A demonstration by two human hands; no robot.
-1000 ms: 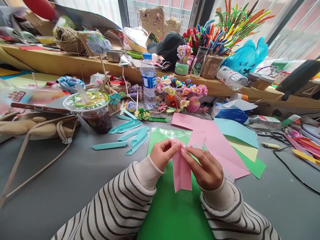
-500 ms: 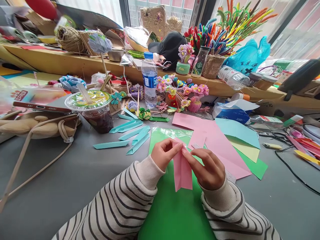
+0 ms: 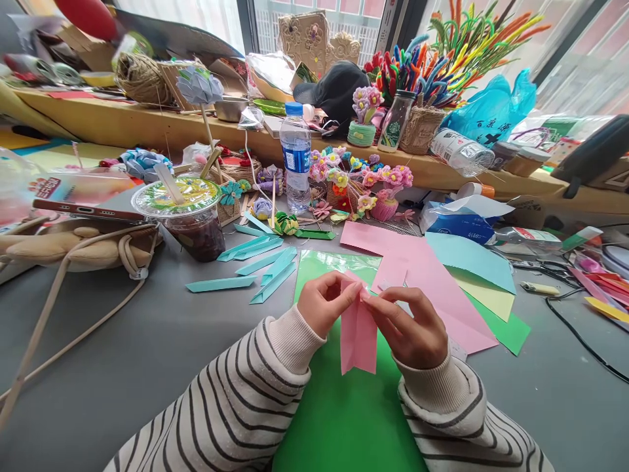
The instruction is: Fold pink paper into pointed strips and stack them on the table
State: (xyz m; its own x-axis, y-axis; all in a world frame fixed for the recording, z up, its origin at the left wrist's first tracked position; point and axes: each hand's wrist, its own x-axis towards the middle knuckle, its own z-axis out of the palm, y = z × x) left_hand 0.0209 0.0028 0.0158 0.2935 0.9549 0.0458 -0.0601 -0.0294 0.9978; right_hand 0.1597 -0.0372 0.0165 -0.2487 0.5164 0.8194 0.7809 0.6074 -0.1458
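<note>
A strip of pink paper (image 3: 358,341), creased down its middle, hangs from my fingers above a glossy green sheet (image 3: 351,419). My left hand (image 3: 325,303) pinches its upper left part between thumb and fingers. At the top edge, the thumb and forefinger of my right hand (image 3: 411,321) close on the upper right corner; the fingertips partly hide the fold there. Folded light-blue paper strips (image 3: 268,262) lie to the left of the green sheet. Behind my right hand spreads a larger pink sheet (image 3: 437,295).
Blue, yellow and green papers (image 3: 472,262) fan out at the right, with scissors (image 3: 545,267) beyond. A lidded drink cup (image 3: 194,229) and a water bottle (image 3: 296,160) stand at the back. Craft flowers (image 3: 363,174) and a cluttered ledge (image 3: 255,134) line the far side.
My right hand's fingers have shifted slightly up and inward at the paper's top edge. The pink strip stays in both hands, and the whole view has drifted a little.
</note>
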